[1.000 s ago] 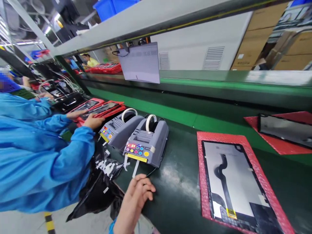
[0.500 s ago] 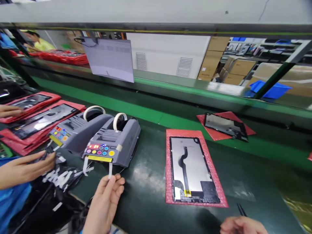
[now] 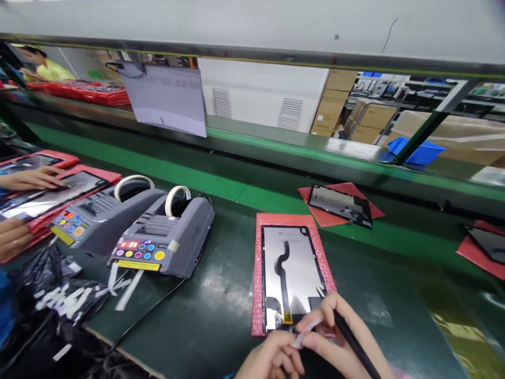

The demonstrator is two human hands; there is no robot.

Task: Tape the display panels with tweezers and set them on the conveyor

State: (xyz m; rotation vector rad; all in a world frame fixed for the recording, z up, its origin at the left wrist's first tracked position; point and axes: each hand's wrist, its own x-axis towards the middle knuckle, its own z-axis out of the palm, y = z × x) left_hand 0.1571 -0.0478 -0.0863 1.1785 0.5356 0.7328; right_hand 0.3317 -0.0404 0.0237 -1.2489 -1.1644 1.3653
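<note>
The left hand (image 3: 272, 357) and the right hand (image 3: 341, 337) pinch a white strip (image 3: 306, 332) between them — the right fingers hold also black tweezers (image 3: 355, 345). Both cover the near edge of the panel (image 3: 294, 273), which lies on pink wrap (image 3: 258, 279); two tape dispensers (image 3: 168, 237) stand to the left.

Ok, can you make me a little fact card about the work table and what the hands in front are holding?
left hand: pinching a white tape strip
right hand: black tweezers, fingers also at the strip
in front: display panel with a dark ribbon cable
under panel: red bubble wrap
machines: two gray tape dispensers, side by side
beyond: another panel on red wrap
</note>
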